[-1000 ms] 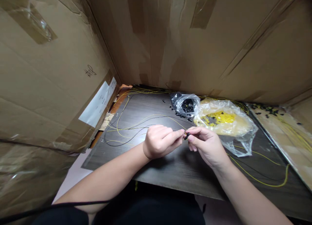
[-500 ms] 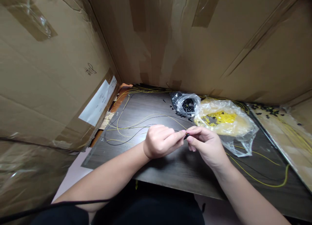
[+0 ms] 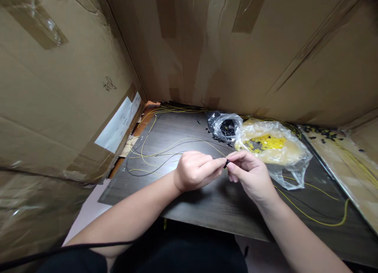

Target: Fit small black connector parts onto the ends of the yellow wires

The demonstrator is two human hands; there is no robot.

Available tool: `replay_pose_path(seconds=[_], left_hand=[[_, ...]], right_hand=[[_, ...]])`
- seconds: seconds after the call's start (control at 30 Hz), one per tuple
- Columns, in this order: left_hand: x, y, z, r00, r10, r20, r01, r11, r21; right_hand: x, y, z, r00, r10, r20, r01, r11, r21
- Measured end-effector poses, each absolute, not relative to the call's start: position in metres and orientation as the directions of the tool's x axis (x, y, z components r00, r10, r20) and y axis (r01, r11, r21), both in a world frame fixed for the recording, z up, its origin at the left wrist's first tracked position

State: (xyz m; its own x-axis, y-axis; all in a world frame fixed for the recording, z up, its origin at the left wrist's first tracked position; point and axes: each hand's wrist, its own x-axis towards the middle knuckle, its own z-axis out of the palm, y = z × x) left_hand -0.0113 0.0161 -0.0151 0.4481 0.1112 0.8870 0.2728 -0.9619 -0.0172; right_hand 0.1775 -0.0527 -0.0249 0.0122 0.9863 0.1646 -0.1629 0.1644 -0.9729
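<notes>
Between my two hands, over the middle of the table, sits a small black connector piece (image 3: 226, 164). My right hand (image 3: 246, 172) pinches it between thumb and fingertips. From the left, my left hand (image 3: 198, 170) is closed, its index finger and thumb reaching to the same piece; my fingers hide most of it. Thin yellow and black wires (image 3: 177, 145) loop across the table on the left and run toward my hands. Which wire enters the piece I cannot make out.
Behind my hands lie a clear bag of small black parts (image 3: 227, 127) and a larger bag of yellow clips (image 3: 270, 143). Loose black pieces (image 3: 218, 139) are scattered nearby. Cardboard walls (image 3: 189, 52) enclose the table (image 3: 203, 216). A cardboard sheet (image 3: 348, 162) with more parts lies right.
Both hands stay together in nearly the same place. The black piece has turned slightly between my fingertips, and my right fingers have shifted up a little.
</notes>
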Motion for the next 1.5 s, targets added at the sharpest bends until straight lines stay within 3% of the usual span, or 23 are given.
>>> replay_pose_path(seconds=[0.57, 0.87, 1.5], left_hand=[[-0.0118, 0.0179, -0.0156, 0.460, 0.103, 0.882, 0.279, -0.960, -0.034], [-0.0085, 0.0110, -0.0114, 0.426, 0.267, 0.864, 0.210, -0.959, 0.192], [-0.0076, 0.0130, -0.0127, 0.463, 0.231, 0.856, 0.232, -0.963, 0.135]], right_hand=[[0.1768, -0.0523, -0.0230, 0.004, 0.984, 0.178, -0.193, 0.176, -0.965], [0.1756, -0.0529, -0.0238, 0.014, 0.988, 0.156, -0.158, 0.156, -0.975], [0.1764, -0.0515, -0.0253, 0.021, 0.987, 0.157, -0.161, 0.159, -0.974]])
